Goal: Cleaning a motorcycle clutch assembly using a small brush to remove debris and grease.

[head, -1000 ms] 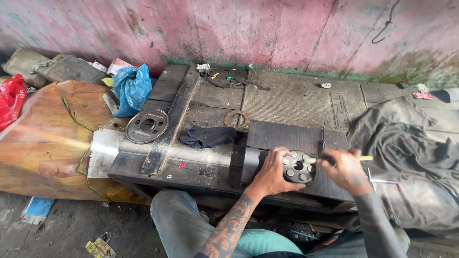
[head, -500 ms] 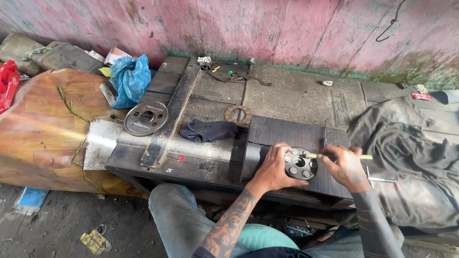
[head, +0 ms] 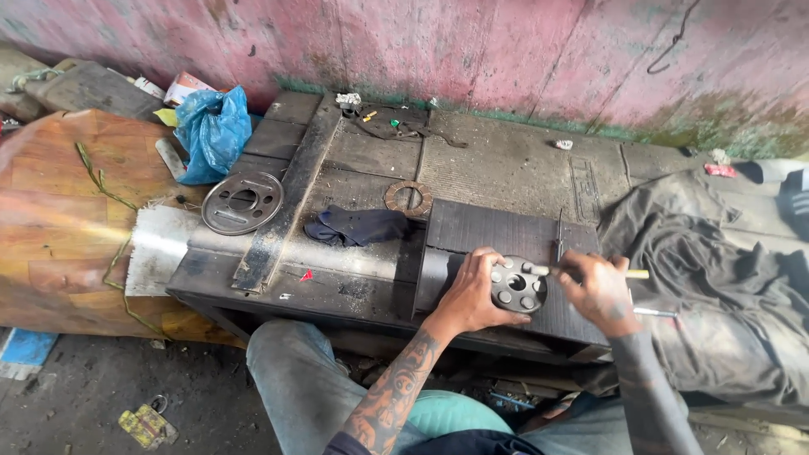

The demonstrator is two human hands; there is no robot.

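Head view shows your left hand [head: 474, 295] gripping the round metal hub [head: 518, 285] flat on the dark slab at the near right of the table [head: 497, 168], while your right hand [head: 598, 291] is closed on a slim yellow-handled tool [head: 590, 272] whose tip meets the hub's upper edge. Judge the work as mid-course: the hub's studs are seated, yet the perforated disc [head: 243, 201] and the brown ring [head: 409, 198] lie unfitted farther left. Around you, the table is a grimy metal top against a stained pink wall [head: 472, 50], with a dark rag [head: 358, 226], a blue bag [head: 212, 131] and grey cloth [head: 716, 270] at right.
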